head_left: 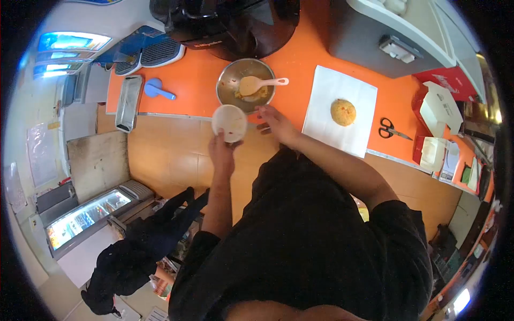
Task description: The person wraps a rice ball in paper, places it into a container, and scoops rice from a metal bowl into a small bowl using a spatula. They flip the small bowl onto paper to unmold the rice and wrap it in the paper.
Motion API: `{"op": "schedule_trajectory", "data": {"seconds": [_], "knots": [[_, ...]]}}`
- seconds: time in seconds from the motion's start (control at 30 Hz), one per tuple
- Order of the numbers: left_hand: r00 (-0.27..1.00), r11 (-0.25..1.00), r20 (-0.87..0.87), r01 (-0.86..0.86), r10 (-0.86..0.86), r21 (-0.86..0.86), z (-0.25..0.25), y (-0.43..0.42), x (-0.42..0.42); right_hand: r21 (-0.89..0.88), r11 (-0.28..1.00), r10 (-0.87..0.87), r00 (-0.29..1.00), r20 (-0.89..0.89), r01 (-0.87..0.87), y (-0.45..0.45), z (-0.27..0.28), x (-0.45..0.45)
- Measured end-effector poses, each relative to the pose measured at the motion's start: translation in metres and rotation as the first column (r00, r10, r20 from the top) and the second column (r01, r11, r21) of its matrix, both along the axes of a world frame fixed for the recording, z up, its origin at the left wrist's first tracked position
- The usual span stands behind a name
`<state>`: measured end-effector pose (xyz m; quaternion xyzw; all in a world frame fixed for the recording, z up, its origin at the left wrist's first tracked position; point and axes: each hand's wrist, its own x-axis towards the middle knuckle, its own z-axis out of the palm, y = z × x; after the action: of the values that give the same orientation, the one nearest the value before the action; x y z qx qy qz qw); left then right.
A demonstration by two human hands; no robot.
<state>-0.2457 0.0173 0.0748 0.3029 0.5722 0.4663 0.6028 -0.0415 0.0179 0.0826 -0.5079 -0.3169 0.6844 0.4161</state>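
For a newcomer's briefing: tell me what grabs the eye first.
First comes the bright orange counter across the upper view. On it, a round golden mound sits on white paper at right, a metal bowl with a pale spatula nearer the middle. The left hand holds a white bowl by the counter's edge.

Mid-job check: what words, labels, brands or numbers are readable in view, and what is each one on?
None reads clearly.
Orange lettering on the black appliance: too blurred.
White lettering on the red panel: too blurred.
Small print on the white box: too small.
Any text on the wall sheet: too faint and small to tell.
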Motion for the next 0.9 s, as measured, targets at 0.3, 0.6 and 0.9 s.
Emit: {"op": "schedule_trajectory", "data": {"seconds": [0.3,0.6,0.9], "knots": [[0.959,0.976,-0.191,-0.194,0.209,0.095,-0.086,0.141,-0.116,0.352,0.933,-0.314,0.302,0.9,-0.079,-0.128,-0.035,0.168],[0.938,0.975,-0.269,-0.211,0.221,0.065,-0.088,0.16,-0.097,0.141,0.907,-0.08,0.166,0.983,-0.397,-0.181,-0.064,0.223],[0.663,0.589,-0.704,0.471,0.254,0.656,-0.026,0.032,0.012,0.16,0.89,-0.017,0.32,0.947,-0.427,-0.166,-0.048,0.243]]}}
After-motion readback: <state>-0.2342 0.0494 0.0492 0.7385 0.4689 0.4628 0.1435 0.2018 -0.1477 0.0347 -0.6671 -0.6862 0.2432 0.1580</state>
